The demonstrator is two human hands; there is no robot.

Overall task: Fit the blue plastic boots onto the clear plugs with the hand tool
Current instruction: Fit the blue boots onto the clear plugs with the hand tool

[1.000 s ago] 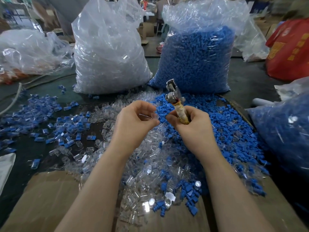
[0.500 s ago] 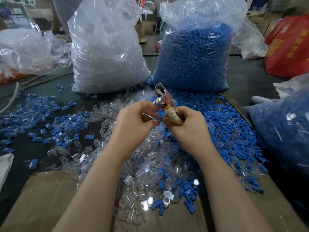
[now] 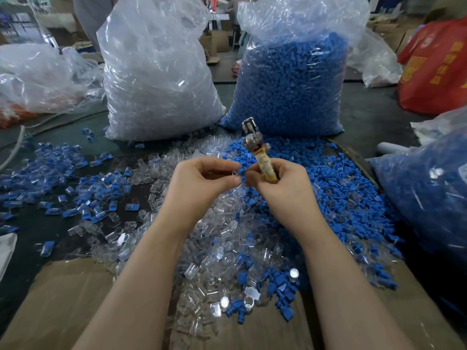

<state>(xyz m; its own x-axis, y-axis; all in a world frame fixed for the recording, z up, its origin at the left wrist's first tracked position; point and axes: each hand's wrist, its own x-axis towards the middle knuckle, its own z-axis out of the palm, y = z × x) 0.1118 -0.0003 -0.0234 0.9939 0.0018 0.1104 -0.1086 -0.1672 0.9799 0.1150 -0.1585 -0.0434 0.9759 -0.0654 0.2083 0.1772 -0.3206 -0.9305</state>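
Observation:
My right hand (image 3: pixel 280 188) grips the hand tool (image 3: pixel 257 150) by its tape-wrapped handle, metal head pointing up and away. My left hand (image 3: pixel 202 183) pinches a small clear plug (image 3: pixel 236 173) between thumb and forefinger, right beside the fingertips of the right hand, where a bit of blue boot (image 3: pixel 243 170) shows. Both hands hover above a heap of loose clear plugs (image 3: pixel 217 261) and blue boots (image 3: pixel 341 178) on the table.
A tall bag of clear plugs (image 3: pixel 156 79) and a bag of blue boots (image 3: pixel 290 82) stand behind the heap. Another blue-filled bag (image 3: pixel 429 193) lies at right. Fitted blue-and-clear pieces (image 3: pixel 63 183) are scattered left. Cardboard (image 3: pixel 63 306) covers the near edge.
The tool's head swung left and lower, then back up to upright. My hands have stayed together, fingertips meeting over the small pieces.

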